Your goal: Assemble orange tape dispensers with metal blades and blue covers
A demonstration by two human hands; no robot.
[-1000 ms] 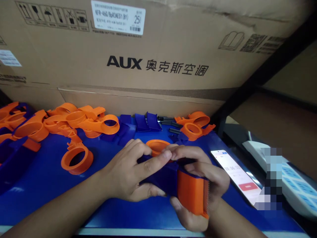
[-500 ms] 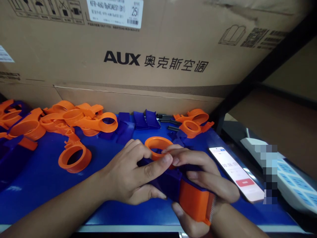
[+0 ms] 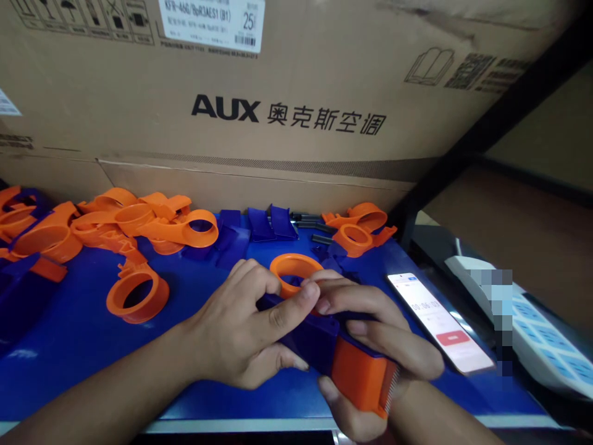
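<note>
Both hands hold one orange and dark blue tape dispenser [image 3: 359,376] above the front of the table. My left hand [image 3: 252,324] is closed on its blue part, thumb pressed on top close to the orange ring. Around the other end, which has a toothed metal edge, my right hand [image 3: 384,334] is wrapped, with its thumb underneath. The orange ring [image 3: 296,267] sticks up behind my fingers. My fingers cover the middle of the dispenser, so how its parts join there is hidden.
Orange dispenser frames [image 3: 139,295] lie in a heap on the left of the blue table [image 3: 92,383]. Blue plates [image 3: 283,222], black rods [image 3: 315,225] and more orange frames [image 3: 356,240] sit at the back. To the right are a phone [image 3: 442,324] and a white power strip [image 3: 523,321]. Behind stands a cardboard box [image 3: 278,68].
The whole view has shifted very slightly. Both hands keep the same hold on the dispenser, with no clear movement of its parts.
</note>
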